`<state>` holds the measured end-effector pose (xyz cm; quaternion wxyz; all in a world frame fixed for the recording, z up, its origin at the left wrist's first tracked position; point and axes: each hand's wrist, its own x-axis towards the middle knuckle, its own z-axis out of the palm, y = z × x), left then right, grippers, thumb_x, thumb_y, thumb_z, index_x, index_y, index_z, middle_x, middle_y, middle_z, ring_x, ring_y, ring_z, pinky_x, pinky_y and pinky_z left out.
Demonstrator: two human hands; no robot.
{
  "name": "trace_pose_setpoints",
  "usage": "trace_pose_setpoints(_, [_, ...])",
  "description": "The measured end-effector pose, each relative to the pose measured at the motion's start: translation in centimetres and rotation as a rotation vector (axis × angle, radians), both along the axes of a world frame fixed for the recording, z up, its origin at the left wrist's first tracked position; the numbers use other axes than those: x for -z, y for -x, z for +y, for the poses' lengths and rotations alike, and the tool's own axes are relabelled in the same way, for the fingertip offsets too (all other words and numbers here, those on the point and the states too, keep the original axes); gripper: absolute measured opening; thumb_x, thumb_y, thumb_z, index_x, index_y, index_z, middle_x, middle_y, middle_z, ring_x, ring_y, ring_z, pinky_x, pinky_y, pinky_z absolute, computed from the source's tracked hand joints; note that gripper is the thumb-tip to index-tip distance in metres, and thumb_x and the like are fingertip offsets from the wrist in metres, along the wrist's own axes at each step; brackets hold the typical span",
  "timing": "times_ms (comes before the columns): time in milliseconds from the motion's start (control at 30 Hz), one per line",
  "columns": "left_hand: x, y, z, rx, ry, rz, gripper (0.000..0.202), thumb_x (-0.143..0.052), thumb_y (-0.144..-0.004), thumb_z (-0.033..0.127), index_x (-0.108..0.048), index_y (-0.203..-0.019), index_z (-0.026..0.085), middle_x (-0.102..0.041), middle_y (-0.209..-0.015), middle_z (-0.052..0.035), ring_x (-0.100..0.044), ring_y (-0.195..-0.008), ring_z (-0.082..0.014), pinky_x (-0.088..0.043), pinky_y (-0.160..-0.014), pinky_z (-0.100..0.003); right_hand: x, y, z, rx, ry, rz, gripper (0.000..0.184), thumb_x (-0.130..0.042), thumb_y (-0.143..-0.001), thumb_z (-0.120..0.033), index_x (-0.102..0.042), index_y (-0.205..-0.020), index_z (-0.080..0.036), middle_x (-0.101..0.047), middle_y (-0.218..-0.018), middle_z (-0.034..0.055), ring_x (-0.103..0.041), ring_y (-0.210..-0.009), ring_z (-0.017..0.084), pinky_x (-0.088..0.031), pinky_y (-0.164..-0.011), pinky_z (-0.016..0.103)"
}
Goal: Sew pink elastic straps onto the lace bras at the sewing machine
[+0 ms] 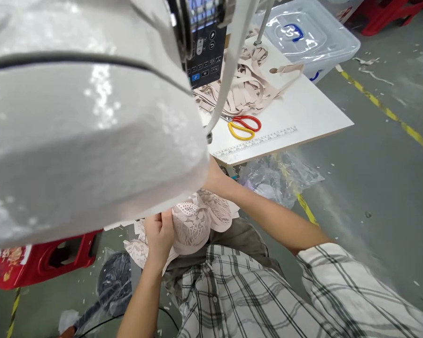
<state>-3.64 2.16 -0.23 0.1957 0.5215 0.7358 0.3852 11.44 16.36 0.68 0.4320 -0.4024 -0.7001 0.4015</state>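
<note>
Lace piece (197, 220) sits bunched over the person's lap, below the table's near edge and just under the white sewing machine (91, 117). The left hand (160, 237) is closed around its left side, fingers curled into the cloth. The right hand (214, 177) reaches in under the machine and is mostly hidden, so its grip cannot be told. On the table (313, 117), red-and-yellow scissors (245, 126) lie near the front edge, with beige strips (243, 89) heaped behind them.
</note>
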Motion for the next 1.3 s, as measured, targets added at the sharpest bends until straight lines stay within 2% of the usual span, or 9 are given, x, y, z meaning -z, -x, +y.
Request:
trace_pose_setpoints(133, [-0.5,-0.8,0.3,-0.059,-0.025,-0.034,0.017,-0.059,-0.087,0.037,-0.055,-0.086,0.02,-0.054,-0.067,0.0014,-0.053,-0.063,-0.0159,-0.041,-0.056,-0.026,0.2,-0.1,0.4,-0.007,-0.092,-0.132,0.008,-0.059,-0.082,-0.021,-0.06,-0.089,-0.02,-0.059,-0.106,0.0088,-0.058,-0.094,0.024,-0.051,-0.082,0.039])
trace_pose_setpoints(267, [-1.1,-1.4,0.8,-0.043,-0.009,-0.04,0.016,-0.059,-0.086,0.033,-0.052,-0.078,0.021,-0.046,-0.058,0.0052,-0.048,-0.054,-0.0135,-0.041,-0.054,-0.025,0.7,-0.1,0.9,-0.027,-0.151,-0.108,0.011,-0.056,-0.084,-0.021,-0.061,-0.093,-0.019,-0.061,-0.11,0.0089,-0.059,-0.097,0.023,-0.049,-0.079,0.033])
trace_pose_setpoints(600, [-1.6,-2.0,1.4,-0.054,0.008,0.012,0.026,-0.066,-0.083,0.041,-0.057,-0.091,0.017,-0.057,-0.07,0.0016,-0.06,-0.07,-0.0175,-0.046,-0.062,-0.027,0.7,-0.8,1.1,-0.046,-0.148,-0.049,0.014,-0.059,-0.078,-0.014,-0.061,-0.09,-0.019,-0.06,-0.111,0.006,-0.057,-0.095,0.019,-0.046,-0.076,0.028])
trace_pose_setpoints(800, [-2.1,-1.0,1.5,-0.025,0.106,0.043,0.03,-0.065,-0.082,0.047,-0.062,-0.092,0.018,-0.064,-0.079,-0.0032,-0.063,-0.085,-0.0226,-0.051,-0.072,-0.032,0.7,-0.9,1.1,-0.055,-0.088,0.018,0.014,-0.058,-0.077,-0.012,-0.061,-0.09,-0.019,-0.057,-0.114,0.0059,-0.056,-0.095,0.019,-0.044,-0.076,0.029])
trace_pose_setpoints(900, [-2.7,-0.3,1.4,0.067,0.258,-0.117,0.035,-0.063,-0.083,0.052,-0.065,-0.094,0.019,-0.069,-0.09,-0.0069,-0.064,-0.094,-0.0259,-0.052,-0.08,-0.036,0.8,-1.0,0.8,-0.055,-0.044,0.081,0.009,-0.058,-0.078,-0.012,-0.06,-0.085,-0.018,-0.056,-0.114,0.0055,-0.055,-0.087,0.016,-0.043,-0.073,0.029])
trace_pose_setpoints(967, [-2.6,-0.5,0.7,0.183,0.447,-0.416,0.043,-0.064,-0.08,0.059,-0.067,-0.093,0.018,-0.071,-0.091,-0.009,-0.066,-0.096,-0.0285,-0.052,-0.083,-0.039,0.4,-1.6,0.2,-0.081,0.009,0.137,0.004,-0.06,-0.08,-0.015,-0.057,-0.08,-0.017,-0.056,-0.11,0.0047,-0.053,-0.079,0.013,-0.042,-0.072,0.028])
trace_pose_setpoints(1100, [-0.3,-4.1,-2.6,0.376,0.739,-0.997,0.063,-0.075,-0.059,0.071,-0.07,-0.087,0.015,-0.072,-0.076,-0.0122,-0.069,-0.088,-0.0345,-0.052,-0.081,-0.045,-1.4,-4.4,-2.0,-0.197,0.075,0.163,0.017,-0.062,-0.084,-0.026,-0.052,-0.072,-0.018,-0.054,-0.094,0.0018,-0.051,-0.08,0.013,-0.04,-0.072,0.028])
trace_pose_setpoints(1200, [3.0,-7.9,-4.7,0.513,0.752,-1.024,0.078,-0.064,-0.058,0.084,-0.069,-0.089,0.013,-0.071,-0.076,-0.0128,-0.07,-0.085,-0.0325,-0.051,-0.08,-0.043,-2.0,-6.4,-3.8,-0.293,0.115,0.141,0.018,-0.063,-0.084,-0.026,-0.052,-0.072,-0.019,-0.053,-0.084,-0.0001,-0.05,-0.079,0.014,-0.041,-0.072,0.028])
trace_pose_setpoints(1300, [6.2,-9.6,-5.2,0.593,0.751,-0.926,0.089,-0.045,-0.059,0.095,-0.067,-0.086,0.013,-0.068,-0.073,-0.0111,-0.067,-0.076,-0.0274,-0.05,-0.073,-0.038,0.4,-7.3,-5.0,-0.22,0.496,0.33,0.015,-0.07,-0.079,-0.027,-0.058,-0.078,-0.018,-0.061,-0.083,0.0011,-0.056,-0.075,0.014,-0.046,-0.068,0.028])
